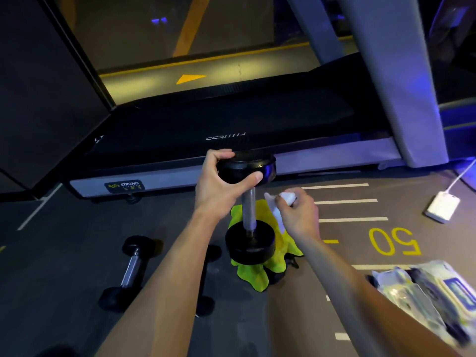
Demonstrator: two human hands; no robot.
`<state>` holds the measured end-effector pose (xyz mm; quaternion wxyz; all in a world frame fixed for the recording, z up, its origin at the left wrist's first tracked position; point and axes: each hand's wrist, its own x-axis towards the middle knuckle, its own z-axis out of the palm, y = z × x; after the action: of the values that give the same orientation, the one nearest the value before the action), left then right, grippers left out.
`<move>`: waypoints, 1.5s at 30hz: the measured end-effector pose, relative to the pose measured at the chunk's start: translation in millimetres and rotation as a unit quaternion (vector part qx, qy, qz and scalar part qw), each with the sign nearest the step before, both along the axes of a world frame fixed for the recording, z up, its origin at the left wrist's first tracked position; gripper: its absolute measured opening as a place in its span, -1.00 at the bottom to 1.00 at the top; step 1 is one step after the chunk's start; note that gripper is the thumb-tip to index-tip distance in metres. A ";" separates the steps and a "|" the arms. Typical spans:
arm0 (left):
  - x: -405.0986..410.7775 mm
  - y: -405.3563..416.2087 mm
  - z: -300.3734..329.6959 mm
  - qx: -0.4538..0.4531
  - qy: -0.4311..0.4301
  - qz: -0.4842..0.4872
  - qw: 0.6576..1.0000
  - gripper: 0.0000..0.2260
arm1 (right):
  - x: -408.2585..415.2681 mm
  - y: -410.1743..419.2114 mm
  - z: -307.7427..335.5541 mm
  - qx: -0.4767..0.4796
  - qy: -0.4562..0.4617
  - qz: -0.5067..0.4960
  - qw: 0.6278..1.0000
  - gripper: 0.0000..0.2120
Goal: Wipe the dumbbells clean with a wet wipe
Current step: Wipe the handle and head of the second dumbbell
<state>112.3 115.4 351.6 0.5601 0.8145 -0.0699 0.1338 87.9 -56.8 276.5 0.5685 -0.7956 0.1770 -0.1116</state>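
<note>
On the yellow cloth (260, 275), the left hand (219, 186) grips an upright dumbbell (249, 202) by its top head. Beside the handle, the right hand (298, 215) pinches a wet wipe (279, 210); wiping the handle probably comes next.

Dim gym: treadmill (231, 130) on grey floor (64, 240), blue light.

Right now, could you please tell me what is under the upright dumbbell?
The upright dumbbell stands on end on a yellow-green cloth spread on the floor. Its lower weight covers the cloth's middle, and something dark at the cloth's right edge cannot be made out.
</note>
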 end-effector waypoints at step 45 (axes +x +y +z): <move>9.9 -1.1 -5.6 -0.016 -0.017 -0.002 1.000 -0.41 | -18.6 39.0 -13.4 0.360 -0.056 0.044 0.930 -0.62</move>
<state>122.2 114.2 346.0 0.5722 0.8029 -0.0792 0.1475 69.2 -17.8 263.1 0.8304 -0.5367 0.1377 -0.0591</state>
